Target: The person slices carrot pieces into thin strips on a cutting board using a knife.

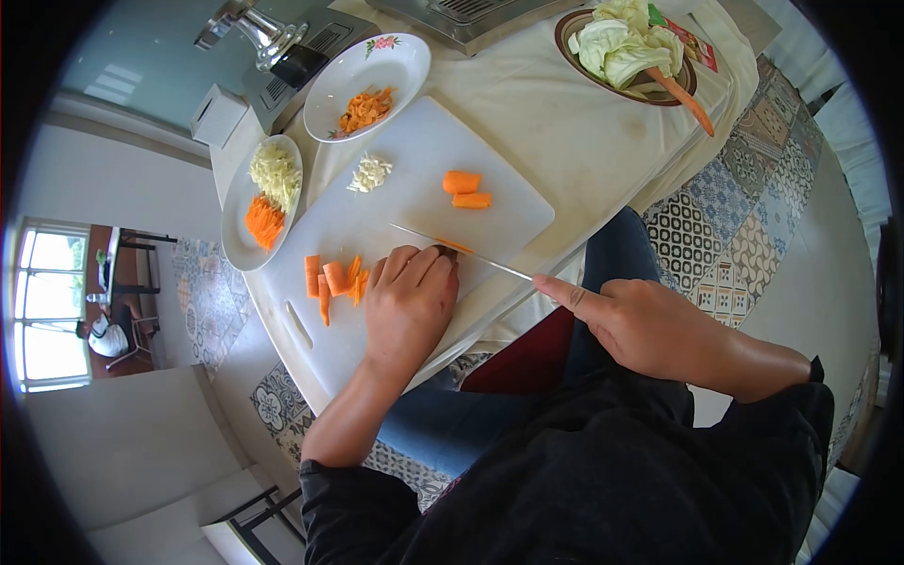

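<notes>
My right hand (617, 315) grips a kitchen knife (499, 265), its index finger stretched along the top. The thin blade points left across the white cutting board (508, 179), just beyond my left hand (411, 299). That hand has its fingers curled and presses down on a piece of carrot (457, 247), mostly hidden beneath the fingers and blade. To its left lie carrot sticks and chunks (334, 278). Two larger carrot pieces (461, 182) rest toward the board's far right, and a small heap of chopped white bits (369, 173) sits farther back.
An oval plate (234, 247) holds shredded cabbage and carrot at left. Behind the board, a flowered bowl (405, 71) contains orange peelings. A brown-rimmed plate (562, 42) carries cabbage and a whole carrot (683, 99) overhanging its edge. Stoves stand at the back; a person sits far left.
</notes>
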Action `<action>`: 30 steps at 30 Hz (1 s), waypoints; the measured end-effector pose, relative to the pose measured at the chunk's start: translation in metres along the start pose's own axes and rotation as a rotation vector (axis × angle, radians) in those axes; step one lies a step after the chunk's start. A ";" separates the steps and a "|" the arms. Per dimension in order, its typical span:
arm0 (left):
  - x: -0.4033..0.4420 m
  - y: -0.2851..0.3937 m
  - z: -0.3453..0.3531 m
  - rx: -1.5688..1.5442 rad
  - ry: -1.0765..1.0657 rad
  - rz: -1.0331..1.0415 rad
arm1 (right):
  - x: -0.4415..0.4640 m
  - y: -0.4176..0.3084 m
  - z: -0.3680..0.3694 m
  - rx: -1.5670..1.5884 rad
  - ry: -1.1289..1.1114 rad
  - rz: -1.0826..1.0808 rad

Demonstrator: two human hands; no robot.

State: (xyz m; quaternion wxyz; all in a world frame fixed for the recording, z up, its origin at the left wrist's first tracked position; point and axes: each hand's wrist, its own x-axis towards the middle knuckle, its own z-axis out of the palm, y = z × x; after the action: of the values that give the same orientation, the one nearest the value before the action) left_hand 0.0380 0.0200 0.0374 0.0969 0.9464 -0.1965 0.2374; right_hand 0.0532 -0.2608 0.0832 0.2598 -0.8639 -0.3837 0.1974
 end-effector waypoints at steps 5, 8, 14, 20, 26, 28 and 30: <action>-0.001 -0.001 0.003 -0.005 0.021 0.011 | 0.015 0.005 0.014 -0.005 0.037 -0.018; -0.003 -0.002 0.002 0.001 0.006 0.012 | 0.017 0.007 0.020 -0.056 0.101 -0.043; -0.004 0.004 -0.002 0.022 0.001 0.000 | 0.008 0.002 0.015 -0.286 0.117 -0.054; -0.005 0.001 0.000 0.017 0.012 0.004 | 0.008 0.007 0.013 -0.152 0.157 -0.040; -0.005 0.002 0.000 0.029 0.009 -0.010 | 0.014 0.008 0.000 0.012 0.060 -0.007; -0.005 0.002 -0.001 0.028 0.002 -0.009 | 0.013 0.012 0.005 0.047 0.125 -0.051; -0.005 0.002 -0.002 0.026 0.001 -0.010 | 0.011 0.010 0.005 0.030 0.127 -0.046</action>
State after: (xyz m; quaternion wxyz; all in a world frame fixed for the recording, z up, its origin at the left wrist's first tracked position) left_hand 0.0319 0.0205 0.0367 0.0857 0.9485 -0.1884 0.2398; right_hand 0.0631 -0.2565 0.0721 0.3011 -0.8616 -0.3831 0.1419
